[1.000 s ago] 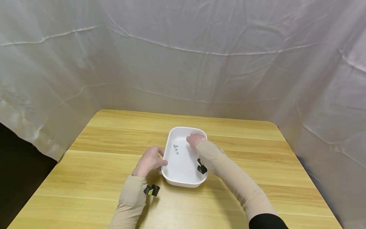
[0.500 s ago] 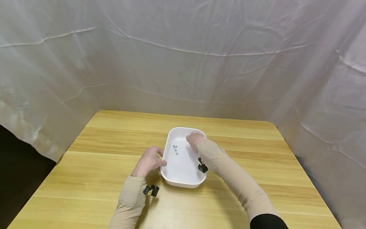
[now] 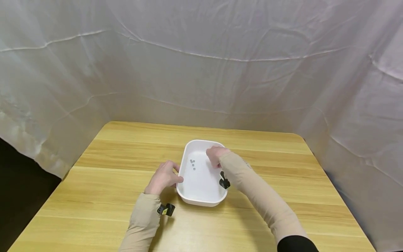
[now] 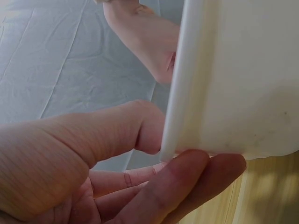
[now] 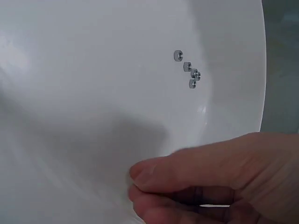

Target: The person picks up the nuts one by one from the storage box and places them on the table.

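Observation:
A white rectangular tray [image 3: 201, 189] stands on the wooden table. Several small metal hex nuts [image 5: 187, 66] lie in a loose cluster on its floor, toward the left side in the head view. My left hand [image 3: 163, 177] grips the tray's left side, thumb at the rim and fingers against the outer wall, as the left wrist view shows. My right hand [image 3: 216, 155] reaches into the tray's far right part, low over its floor. Its thumb tip meets the curled index finger [image 5: 145, 200], and nothing shows between them; the nuts are a short way off.
The wood-grain table [image 3: 126, 147] surrounds the tray. Pale fabric sheeting [image 3: 201, 77] hangs behind and on both sides. A small black camera [image 3: 224, 182] on the right wrist hangs over the tray's right rim; another camera [image 3: 167, 209] sits on the left wrist.
My right hand has shifted slightly to the right inside the tray. The left hand keeps its grip, and the nuts lie in the same arrangement.

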Available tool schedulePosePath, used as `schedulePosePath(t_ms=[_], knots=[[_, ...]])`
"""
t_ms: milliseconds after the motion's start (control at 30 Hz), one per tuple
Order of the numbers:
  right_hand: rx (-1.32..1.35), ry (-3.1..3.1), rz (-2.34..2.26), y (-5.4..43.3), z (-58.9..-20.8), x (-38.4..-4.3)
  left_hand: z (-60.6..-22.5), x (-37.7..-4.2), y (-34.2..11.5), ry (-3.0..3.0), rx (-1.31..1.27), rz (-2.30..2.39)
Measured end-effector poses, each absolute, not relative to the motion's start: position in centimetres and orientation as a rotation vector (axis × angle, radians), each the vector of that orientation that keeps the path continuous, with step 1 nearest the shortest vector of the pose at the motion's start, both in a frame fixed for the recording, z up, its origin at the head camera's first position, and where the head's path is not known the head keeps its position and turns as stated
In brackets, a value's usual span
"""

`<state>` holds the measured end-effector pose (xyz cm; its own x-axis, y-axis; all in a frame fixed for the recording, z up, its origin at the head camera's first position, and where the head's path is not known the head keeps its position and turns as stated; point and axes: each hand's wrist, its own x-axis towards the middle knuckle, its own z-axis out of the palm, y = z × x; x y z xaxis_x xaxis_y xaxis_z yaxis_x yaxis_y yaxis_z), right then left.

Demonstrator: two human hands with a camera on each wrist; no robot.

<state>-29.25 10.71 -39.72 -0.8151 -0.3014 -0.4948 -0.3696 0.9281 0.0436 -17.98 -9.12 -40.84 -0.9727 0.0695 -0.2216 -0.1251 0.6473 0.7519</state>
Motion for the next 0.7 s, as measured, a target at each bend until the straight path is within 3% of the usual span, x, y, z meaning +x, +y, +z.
schedulePosePath(t_ms=[700], knots=[[-0.64,2.5,-0.323,13.1,-37.5,-28.6,-40.8,-18.0,-9.1,2.624,-0.063,1.226]])
